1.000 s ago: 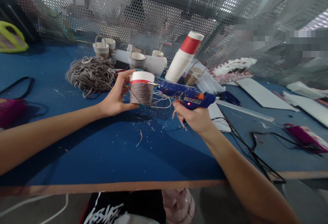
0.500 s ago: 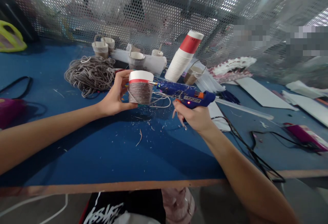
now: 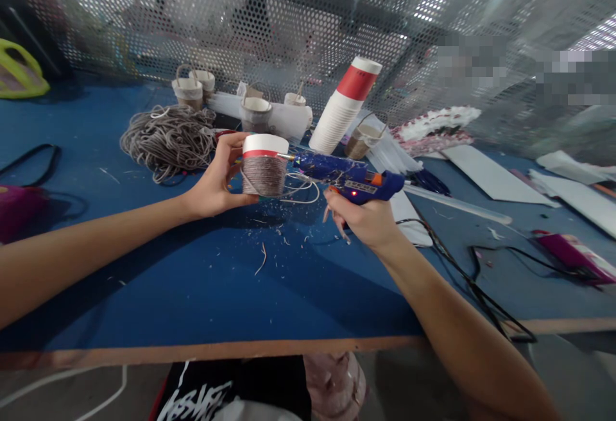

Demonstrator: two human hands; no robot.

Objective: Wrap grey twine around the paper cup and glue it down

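Note:
My left hand (image 3: 216,180) is closed around the left side of a paper cup (image 3: 265,145), held a little above the table. Grey cord (image 3: 264,176) wraps the cup's lower part, while a red band and a white part show above it. In my right hand (image 3: 363,215) is a blue hot glue gun (image 3: 332,169) with a small red light lit. Its metal nozzle meets the cup's right side, near the top edge of the wound cord. A loose loop of cord (image 3: 308,199) hangs beside the cup. Part of my left fingers is hidden behind the cup.
A heap of grey cord (image 3: 168,138) lies behind my left hand. Several small cord-wrapped cups with handles (image 3: 256,113) and a leaning stack of paper cups (image 3: 344,110) stand at the back. Black cables (image 3: 452,260) cross the right side. White boards (image 3: 498,174) lie farther right.
Almost nothing differs. The cup and the glue gun stay in the same place, nozzle still against the cup.

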